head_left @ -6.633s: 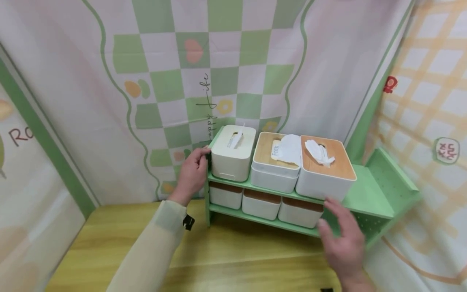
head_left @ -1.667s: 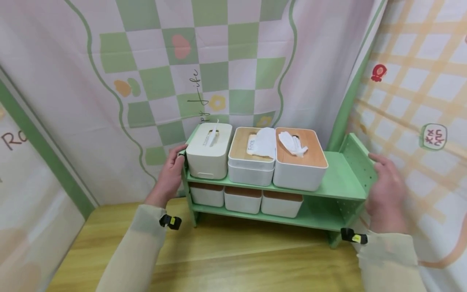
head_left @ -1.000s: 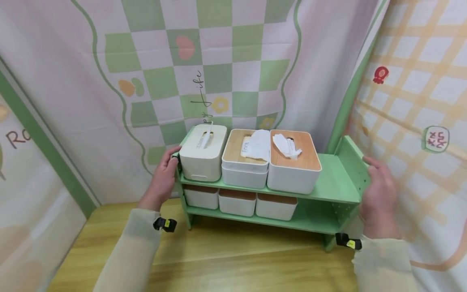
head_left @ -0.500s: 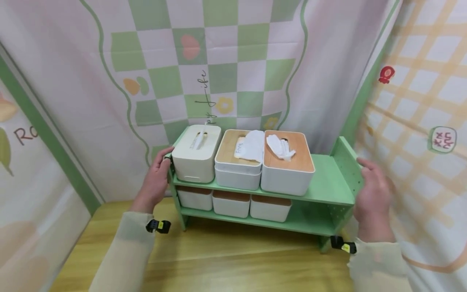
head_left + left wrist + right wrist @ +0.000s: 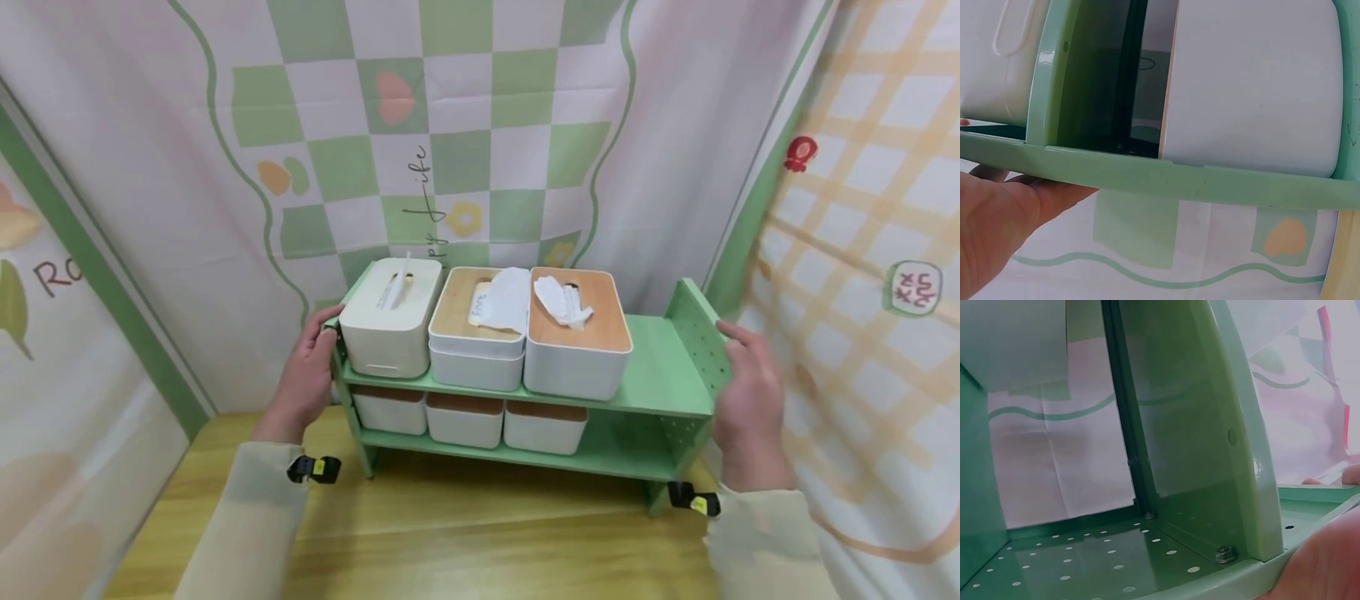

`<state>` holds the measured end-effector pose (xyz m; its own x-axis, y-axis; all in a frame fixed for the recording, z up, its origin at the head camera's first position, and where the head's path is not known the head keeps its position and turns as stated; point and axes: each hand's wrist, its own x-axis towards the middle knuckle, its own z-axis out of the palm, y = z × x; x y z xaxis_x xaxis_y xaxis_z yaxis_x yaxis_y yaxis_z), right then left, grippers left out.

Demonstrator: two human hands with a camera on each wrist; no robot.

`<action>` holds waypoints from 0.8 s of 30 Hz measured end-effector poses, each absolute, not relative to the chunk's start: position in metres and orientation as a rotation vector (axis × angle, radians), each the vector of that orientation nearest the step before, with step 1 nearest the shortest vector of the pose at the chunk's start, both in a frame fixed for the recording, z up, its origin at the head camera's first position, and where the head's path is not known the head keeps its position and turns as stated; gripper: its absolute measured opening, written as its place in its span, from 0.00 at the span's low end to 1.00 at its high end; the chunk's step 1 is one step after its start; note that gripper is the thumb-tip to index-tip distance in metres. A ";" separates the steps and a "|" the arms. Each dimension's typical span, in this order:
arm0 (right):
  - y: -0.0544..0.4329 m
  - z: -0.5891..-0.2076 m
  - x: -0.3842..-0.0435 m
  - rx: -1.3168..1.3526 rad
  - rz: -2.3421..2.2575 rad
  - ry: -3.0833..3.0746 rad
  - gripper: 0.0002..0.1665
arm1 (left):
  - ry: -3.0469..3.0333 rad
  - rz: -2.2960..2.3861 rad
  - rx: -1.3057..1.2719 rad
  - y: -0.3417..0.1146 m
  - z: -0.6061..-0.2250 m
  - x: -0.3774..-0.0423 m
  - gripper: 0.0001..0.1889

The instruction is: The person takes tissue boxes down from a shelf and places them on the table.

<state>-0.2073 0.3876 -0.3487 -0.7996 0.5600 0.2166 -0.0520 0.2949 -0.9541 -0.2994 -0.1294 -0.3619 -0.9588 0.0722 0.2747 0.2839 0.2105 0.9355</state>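
A green two-tier shelf rack [image 5: 660, 358] stands on the table. My left hand [image 5: 303, 375] grips its left side panel near the top, the thumb at the front; in the left wrist view that hand [image 5: 1010, 212] lies along the panel's outer face. My right hand [image 5: 748, 400] holds the upper edge of the right side panel; fingertips [image 5: 1350, 475] curl over the edge in the right wrist view. On the upper tier sit a cream tissue box [image 5: 390, 346], a wood-lidded tissue box labelled "Face" [image 5: 477, 367] and a larger wood-lidded tissue box [image 5: 576, 371].
Three small white bins [image 5: 465, 423] stand side by side on the lower tier, left of its bare right part. A checked curtain [image 5: 457, 125] hangs behind, and another curtain [image 5: 862, 375] is close by my right hand. The wooden table [image 5: 465, 533] extends in front.
Earlier my right hand was off the rack, near the larger tissue box; now it grips the right panel. Between both hands the rack, with its boxes, has slid left against the back curtain.
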 end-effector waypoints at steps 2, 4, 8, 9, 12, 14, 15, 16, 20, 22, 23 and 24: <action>0.388 -0.347 -0.208 -0.444 1.583 -2.017 0.26 | -2.308 -1.848 -0.343 -0.130 -0.361 -0.300 0.24; 0.388 -0.347 -0.209 -0.441 1.585 -2.011 0.26 | -2.310 -1.861 -0.346 -0.129 -0.360 -0.300 0.24; 0.389 -0.349 -0.208 -0.438 1.590 -1.996 0.26 | -2.313 -1.878 -0.353 -0.129 -0.359 -0.298 0.24; 0.389 -0.349 -0.209 -0.437 1.555 -2.008 0.26 | -2.314 -1.876 -0.357 -0.129 -0.359 -0.297 0.24; 0.386 -0.351 -0.209 -0.427 1.558 -1.976 0.26 | -2.315 -1.879 -0.362 -0.130 -0.360 -0.296 0.24; 0.385 -0.351 -0.210 -0.415 1.540 -1.970 0.26 | -2.317 -1.871 -0.369 -0.131 -0.361 -0.297 0.24; 0.385 -0.351 -0.210 -0.412 1.544 -1.955 0.26 | -2.318 -1.865 -0.374 -0.132 -0.362 -0.297 0.24; 0.385 -0.352 -0.210 -0.409 1.544 -1.952 0.26 | -2.317 -1.862 -0.379 -0.132 -0.362 -0.298 0.24; 0.385 -0.353 -0.211 -0.407 1.535 -1.936 0.26 | -2.319 -1.852 -0.395 -0.134 -0.363 -0.300 0.24; 0.385 -0.353 -0.211 -0.420 1.529 -1.941 0.26 | -2.314 -1.860 -0.404 -0.135 -0.362 -0.300 0.24; 0.385 -0.353 -0.211 -0.421 1.535 -1.929 0.26 | -2.312 -1.866 -0.410 -0.135 -0.362 -0.301 0.24; 0.385 -0.353 -0.211 -0.422 1.545 -1.918 0.25 | -2.308 -1.873 -0.419 -0.135 -0.362 -0.301 0.24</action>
<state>-0.2106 0.3846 -0.3535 -0.7488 0.6041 0.2725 -0.1377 0.2603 -0.9557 -0.3010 -0.1349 -0.3619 -0.9513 0.1264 0.2810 0.3010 0.1864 0.9352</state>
